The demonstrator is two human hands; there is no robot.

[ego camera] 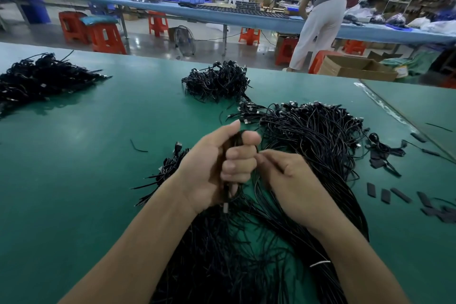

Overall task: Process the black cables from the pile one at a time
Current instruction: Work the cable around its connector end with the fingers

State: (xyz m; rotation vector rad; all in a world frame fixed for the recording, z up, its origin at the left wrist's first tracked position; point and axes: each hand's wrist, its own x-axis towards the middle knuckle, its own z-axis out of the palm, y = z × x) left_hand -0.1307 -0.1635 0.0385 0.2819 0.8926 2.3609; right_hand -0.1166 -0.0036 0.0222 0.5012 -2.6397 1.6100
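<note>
Fingers point(239, 155) of the left hand point(212, 168) clamp a black cable bundle point(225, 196), long axis upright in the fist. Just beside them the right hand point(291, 180) pinches one strand point(280, 168) and lies nearer the pile point(320, 136) on the counter point(86, 155).

We are gripping a bunch of thin black cables point(225, 195) upright in our left hand point(209, 168), one plug hanging just below the fist. The big pile point(315, 136) is sprawling over the green table point(86, 155) beneath it, with strands fanning toward us and plugs clustering at the far end.
</note>
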